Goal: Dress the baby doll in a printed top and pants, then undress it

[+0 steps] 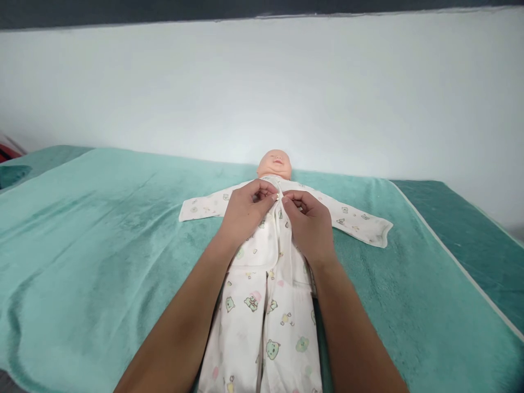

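A baby doll lies on its back, dressed in a white printed baby shirt and matching baby trousers. The shirt's sleeves spread out to both sides. At the chest, my left hand pinches one front edge of the shirt close to a small snap button. Opposite it, my right hand pinches the other front edge, its fingertips almost touching the left ones. Below the hands the front edges hang loose over the trousers. My fingers partly hide the fastening.
A light green plush blanket lies under the doll, over a darker green surface that shows at the right. Behind the doll's head rises a white wall. Something red shows at the far left edge.
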`<control>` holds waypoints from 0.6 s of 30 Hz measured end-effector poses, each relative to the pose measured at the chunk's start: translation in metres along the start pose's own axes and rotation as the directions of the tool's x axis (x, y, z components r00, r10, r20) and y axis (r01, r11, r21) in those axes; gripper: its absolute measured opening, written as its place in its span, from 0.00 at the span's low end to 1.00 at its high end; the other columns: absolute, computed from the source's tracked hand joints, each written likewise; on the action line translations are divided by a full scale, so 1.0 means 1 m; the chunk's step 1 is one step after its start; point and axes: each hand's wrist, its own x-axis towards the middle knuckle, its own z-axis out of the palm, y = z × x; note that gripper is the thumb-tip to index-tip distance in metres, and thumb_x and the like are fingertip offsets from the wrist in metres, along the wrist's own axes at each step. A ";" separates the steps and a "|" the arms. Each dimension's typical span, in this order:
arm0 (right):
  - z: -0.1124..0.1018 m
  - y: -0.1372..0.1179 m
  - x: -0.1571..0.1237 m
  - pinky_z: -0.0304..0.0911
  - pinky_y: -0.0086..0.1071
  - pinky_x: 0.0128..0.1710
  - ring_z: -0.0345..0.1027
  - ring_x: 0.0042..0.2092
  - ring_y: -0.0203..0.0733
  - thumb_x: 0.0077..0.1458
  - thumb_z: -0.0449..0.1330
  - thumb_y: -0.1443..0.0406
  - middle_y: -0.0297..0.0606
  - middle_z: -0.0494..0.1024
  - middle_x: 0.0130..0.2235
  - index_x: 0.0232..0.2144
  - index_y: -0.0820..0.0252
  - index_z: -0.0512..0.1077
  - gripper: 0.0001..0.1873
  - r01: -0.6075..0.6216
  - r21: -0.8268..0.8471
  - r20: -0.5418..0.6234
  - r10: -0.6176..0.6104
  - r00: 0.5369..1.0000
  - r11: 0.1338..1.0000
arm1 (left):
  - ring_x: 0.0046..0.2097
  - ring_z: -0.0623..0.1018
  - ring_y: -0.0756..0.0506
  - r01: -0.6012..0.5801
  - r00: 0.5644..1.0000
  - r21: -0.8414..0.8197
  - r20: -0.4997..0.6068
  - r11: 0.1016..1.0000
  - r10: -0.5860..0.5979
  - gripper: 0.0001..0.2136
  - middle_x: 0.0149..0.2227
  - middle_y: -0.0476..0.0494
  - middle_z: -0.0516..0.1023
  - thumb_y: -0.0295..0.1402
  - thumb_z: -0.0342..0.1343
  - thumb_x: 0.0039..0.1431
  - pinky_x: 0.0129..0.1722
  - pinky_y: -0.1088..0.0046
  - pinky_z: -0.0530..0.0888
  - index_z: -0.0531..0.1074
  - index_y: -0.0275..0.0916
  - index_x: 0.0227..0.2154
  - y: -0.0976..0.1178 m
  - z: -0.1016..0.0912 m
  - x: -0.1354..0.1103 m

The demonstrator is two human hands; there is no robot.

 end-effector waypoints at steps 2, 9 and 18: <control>0.000 0.000 0.001 0.62 0.33 0.35 0.67 0.32 0.37 0.55 0.61 0.61 0.33 0.79 0.31 0.31 0.57 0.77 0.07 0.014 -0.013 0.008 -0.014 1.000 1.000 | 0.35 0.73 0.49 -0.017 1.000 0.001 0.010 1.000 0.017 0.05 0.32 0.49 0.76 0.34 0.59 0.57 0.38 0.72 0.69 0.78 0.42 0.34 0.000 0.000 0.000; 0.000 -0.002 0.001 0.63 0.34 0.38 0.68 0.36 0.38 0.54 0.62 0.64 0.36 0.80 0.40 0.27 0.55 0.76 0.06 0.089 -0.007 0.042 -0.088 0.995 0.996 | 0.35 0.75 0.49 -0.014 0.999 0.049 0.036 0.999 0.012 0.08 0.36 0.49 0.79 0.35 0.57 0.60 0.37 0.73 0.69 0.77 0.43 0.40 0.000 -0.001 0.000; -0.001 -0.003 0.000 0.64 0.34 0.38 0.71 0.38 0.38 0.53 0.63 0.65 0.35 0.79 0.40 0.26 0.54 0.79 0.06 0.113 -0.017 0.095 -0.111 0.989 0.993 | 0.30 0.72 0.50 0.055 0.998 -0.002 0.013 0.998 -0.055 0.08 0.31 0.50 0.76 0.36 0.59 0.57 0.30 0.74 0.67 0.77 0.42 0.38 0.002 0.000 0.001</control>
